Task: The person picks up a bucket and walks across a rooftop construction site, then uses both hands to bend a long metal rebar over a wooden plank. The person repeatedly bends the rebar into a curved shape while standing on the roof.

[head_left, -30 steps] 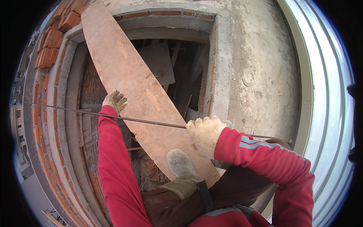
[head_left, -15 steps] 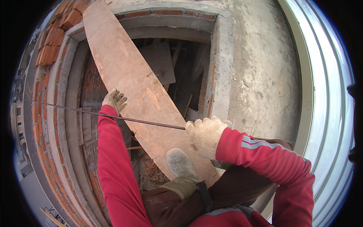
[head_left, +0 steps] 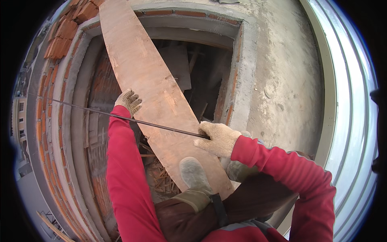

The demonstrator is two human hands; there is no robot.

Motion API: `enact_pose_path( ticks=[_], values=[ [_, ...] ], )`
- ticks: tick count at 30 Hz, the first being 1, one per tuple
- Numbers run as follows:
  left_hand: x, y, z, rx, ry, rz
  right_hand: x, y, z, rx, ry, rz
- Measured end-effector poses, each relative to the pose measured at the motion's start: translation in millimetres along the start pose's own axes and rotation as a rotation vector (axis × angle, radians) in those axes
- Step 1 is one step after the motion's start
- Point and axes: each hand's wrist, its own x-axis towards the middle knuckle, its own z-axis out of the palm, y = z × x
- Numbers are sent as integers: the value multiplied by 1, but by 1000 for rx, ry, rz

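A long thin dark metal rod (head_left: 165, 127) slants across the view, from the brick wall at left to my right hand (head_left: 217, 139). The right hand, in a pale knit work glove, pinches the rod's near end between thumb and fingers. My left hand (head_left: 129, 101), gloved in the same way, is open with fingers stretched out over the left edge of a wide plywood board (head_left: 151, 72). The rod passes across my left forearm near the wrist. My boot (head_left: 193, 173) stands on the near part of the board.
The board bridges a deep framed opening with a concrete rim (head_left: 248, 60); scrap wood (head_left: 163, 177) lies below. Stacked bricks (head_left: 62, 38) stand at the far left, above a brick wall (head_left: 48, 133). Rough concrete (head_left: 282, 80) and ribbed metal sheeting (head_left: 350, 101) lie to the right.
The view has shifted slightly, so the board and opening sit further right. My right hand's grip on the rod has loosened, with thumb and fingers parting around its end. My left hand stays open.
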Motion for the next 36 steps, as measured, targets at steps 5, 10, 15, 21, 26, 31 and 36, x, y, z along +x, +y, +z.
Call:
enact_pose_path(
  ticks=[5,10,15,21,26,31,36],
  values=[
    [-3,4,9,18,-3,6,0,0,3,69,66,-7],
    [-4,8,13,-7,-38,-12,1,-5,2,53,119,-14],
    [-2,7,15,9,-54,34,-1,-4,5,-100,169,-32],
    [-2,11,20,-37,-149,47,0,-4,3,-164,215,-87],
    [-11,15,27,-22,-99,46,1,-8,-5,-155,140,-60],
    [-14,17,27,-32,-78,47,0,-12,-8,-96,115,-35],
    [-11,18,26,-19,-56,57,0,-14,-8,-124,149,-45]
  ],
)
